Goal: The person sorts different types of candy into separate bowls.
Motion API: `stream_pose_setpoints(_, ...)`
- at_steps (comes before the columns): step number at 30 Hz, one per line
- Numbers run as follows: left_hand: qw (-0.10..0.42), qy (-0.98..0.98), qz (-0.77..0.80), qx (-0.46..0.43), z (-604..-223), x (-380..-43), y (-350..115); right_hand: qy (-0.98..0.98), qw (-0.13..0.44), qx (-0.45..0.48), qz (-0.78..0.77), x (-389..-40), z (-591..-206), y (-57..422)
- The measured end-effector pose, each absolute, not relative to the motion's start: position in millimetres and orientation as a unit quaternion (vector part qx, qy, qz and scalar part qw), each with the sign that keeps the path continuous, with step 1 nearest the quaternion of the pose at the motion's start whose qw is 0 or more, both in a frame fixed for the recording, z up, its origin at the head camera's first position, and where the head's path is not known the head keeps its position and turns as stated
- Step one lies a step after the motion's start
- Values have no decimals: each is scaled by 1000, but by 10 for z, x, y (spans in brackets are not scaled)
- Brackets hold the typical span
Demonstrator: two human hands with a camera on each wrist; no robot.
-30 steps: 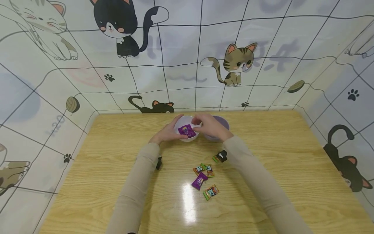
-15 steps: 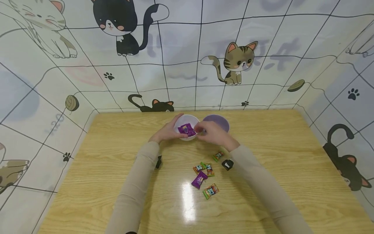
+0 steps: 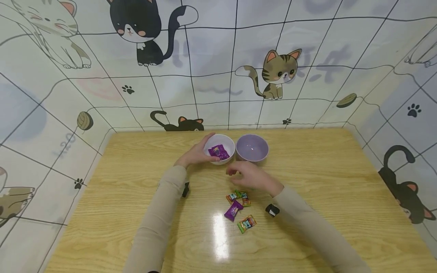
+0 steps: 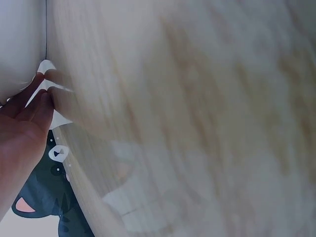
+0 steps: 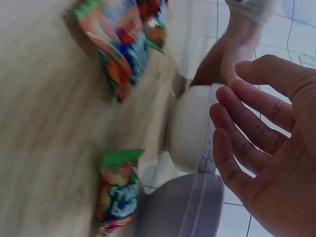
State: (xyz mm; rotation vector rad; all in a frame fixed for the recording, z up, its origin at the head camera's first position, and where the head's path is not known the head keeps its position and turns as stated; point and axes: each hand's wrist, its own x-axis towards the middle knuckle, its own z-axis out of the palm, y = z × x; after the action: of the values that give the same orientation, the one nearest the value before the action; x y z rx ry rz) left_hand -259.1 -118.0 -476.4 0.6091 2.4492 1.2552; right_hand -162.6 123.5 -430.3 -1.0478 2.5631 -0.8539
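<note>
My left hand holds the white bowl at its left side, thumb at the front and fingers round the back. Several purple candy packets lie inside that bowl. Against its right side stands a lilac bowl, with nothing in it. My right hand is in front of the two bowls, over the table, fingers loosely bent and nothing in them. In the right wrist view a green-and-orange snack packet lies near the lilac bowl; in the head view the right hand mostly hides it.
Nearer on the wooden table are a purple packet and green-and-orange packets, two of them overlapping. Small black devices sit by the sleeves. A cat-patterned wall covering rises behind the bowls.
My right hand has drawn back from the white bowl toward the packets, leaving the lilac bowl in full view. The left hand and both bowls have stayed in place.
</note>
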Motion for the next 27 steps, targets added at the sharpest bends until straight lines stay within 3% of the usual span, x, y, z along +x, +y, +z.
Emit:
stream_pose_setpoints(6,164,862,432,207,-4775,-2598,-1175,873,138,-374,-281,-1495,-4333,1277)
stream_pose_setpoints(16,167,863,427,212,-4777,-2607,-1173,840,100,-467,-257,-1314,-4390,1377)
stream_pose_setpoints(27,163,864,426,214,-4747,-2605,-1176,820,112,-502,-250,-1155,-4475,1370)
